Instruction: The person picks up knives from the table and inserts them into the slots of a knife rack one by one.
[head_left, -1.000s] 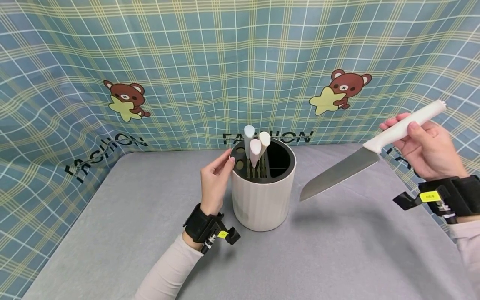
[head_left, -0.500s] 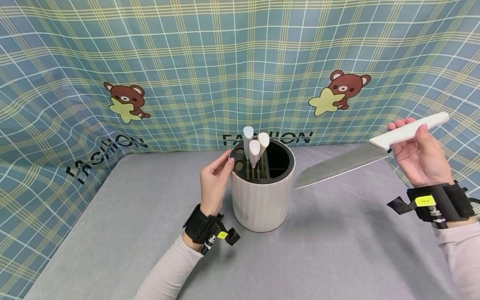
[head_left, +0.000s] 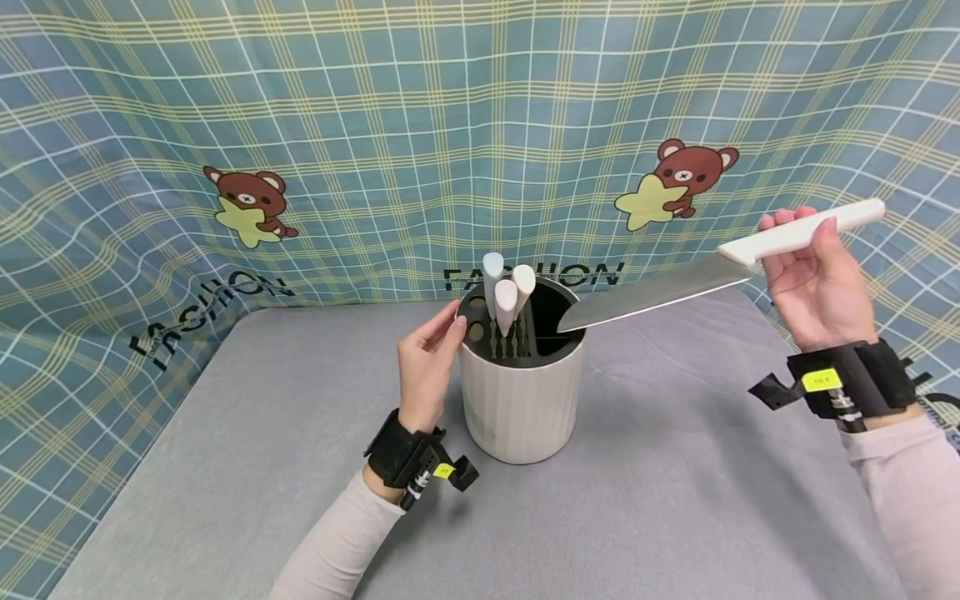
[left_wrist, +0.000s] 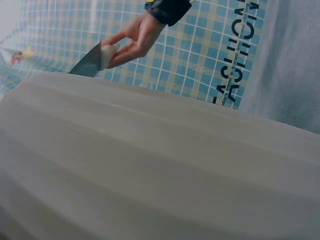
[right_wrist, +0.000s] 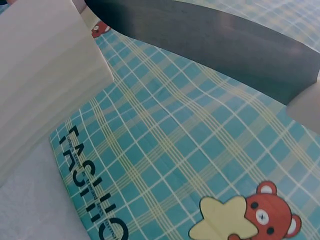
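Note:
A white, ribbed round knife holder [head_left: 521,412] with a black top stands upright on the table. At its left rim, my left hand [head_left: 426,367] grips the edge with thumb and fingers. My right hand [head_left: 821,287] holds a large kitchen knife [head_left: 652,293] by its white handle, in the air at the right. The blade slants down leftward, its tip overlapping the wide right opening in the head view. Three pale handles [head_left: 506,296] rise from the slotted left part. In the left wrist view the holder's wall [left_wrist: 150,160] fills most of the picture. The right wrist view shows the blade [right_wrist: 215,45] beside the holder.
A grey cloth [head_left: 300,467] covers the table. Behind and at both sides hangs a blue-green plaid curtain [head_left: 375,125] with printed bears and lettering. Round holes [head_left: 476,331] show on the holder's left top.
My right hand has moved left and the knife has turned flatter, bringing the blade tip up and over the holder's right rim. My left hand has stayed at the rim.

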